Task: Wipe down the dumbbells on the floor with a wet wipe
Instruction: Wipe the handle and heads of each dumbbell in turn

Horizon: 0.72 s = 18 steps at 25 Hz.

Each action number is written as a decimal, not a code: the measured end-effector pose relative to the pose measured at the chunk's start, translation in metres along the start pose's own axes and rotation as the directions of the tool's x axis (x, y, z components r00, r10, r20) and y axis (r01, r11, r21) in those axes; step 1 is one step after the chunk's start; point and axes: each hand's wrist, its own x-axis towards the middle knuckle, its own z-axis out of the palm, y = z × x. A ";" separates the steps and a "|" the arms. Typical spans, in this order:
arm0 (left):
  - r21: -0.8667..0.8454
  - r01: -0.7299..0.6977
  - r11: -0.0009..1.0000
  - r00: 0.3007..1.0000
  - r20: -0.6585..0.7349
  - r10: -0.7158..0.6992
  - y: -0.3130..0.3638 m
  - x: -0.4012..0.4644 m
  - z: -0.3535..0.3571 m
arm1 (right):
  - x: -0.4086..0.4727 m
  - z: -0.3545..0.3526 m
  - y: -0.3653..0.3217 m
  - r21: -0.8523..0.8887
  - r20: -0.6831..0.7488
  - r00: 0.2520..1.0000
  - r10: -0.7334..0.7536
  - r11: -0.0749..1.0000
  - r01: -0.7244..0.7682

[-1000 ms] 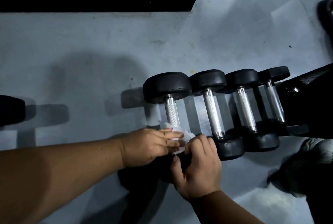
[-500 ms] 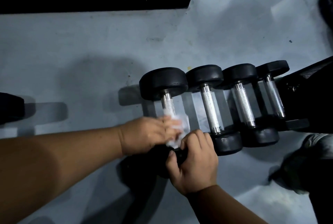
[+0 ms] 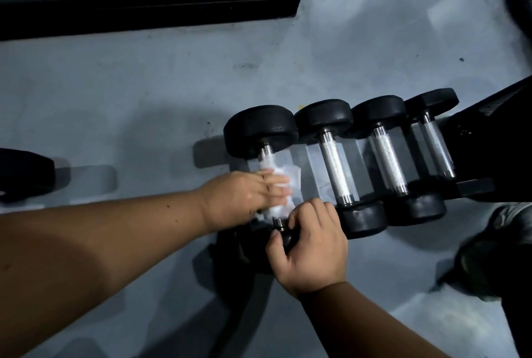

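Wiping is on the leftmost black-ended, steel-handled dumbbell: left hand holds the white wet wipe round its handle, right hand grips its near end; three neighbouring dumbbells probably remain.

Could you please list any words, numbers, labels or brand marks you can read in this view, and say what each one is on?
None can be read.
Nearest dumbbell: a faint mark on the far head's rim, too small and dark to read.
Other three dumbbells: no lettering shows on their heads or handles.
Wet wipe under the left hand: plain white, no print.
Floor: only scuffs and specks.
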 end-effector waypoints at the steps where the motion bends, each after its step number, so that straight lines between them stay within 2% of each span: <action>1: -0.028 -0.016 0.999 1.000 0.007 0.016 0.009 -0.006 0.004 | 0.000 0.000 0.000 0.003 -0.004 1.000 0.004 1.000 -0.004; 4: -0.122 0.047 0.991 0.999 -0.020 -0.050 0.017 -0.021 -0.004 | 0.000 -0.001 0.000 0.003 0.001 1.000 0.010 1.000 -0.010; 10: -0.013 0.229 0.973 0.973 -0.038 -0.229 0.021 -0.080 -0.065 | 0.002 -0.003 0.003 -0.016 0.039 0.997 0.073 0.997 -0.073; 18: 0.094 0.381 0.920 0.924 -0.082 -0.374 0.081 -0.203 -0.142 | 0.013 -0.012 -0.006 -0.090 0.309 0.942 0.134 0.990 -0.111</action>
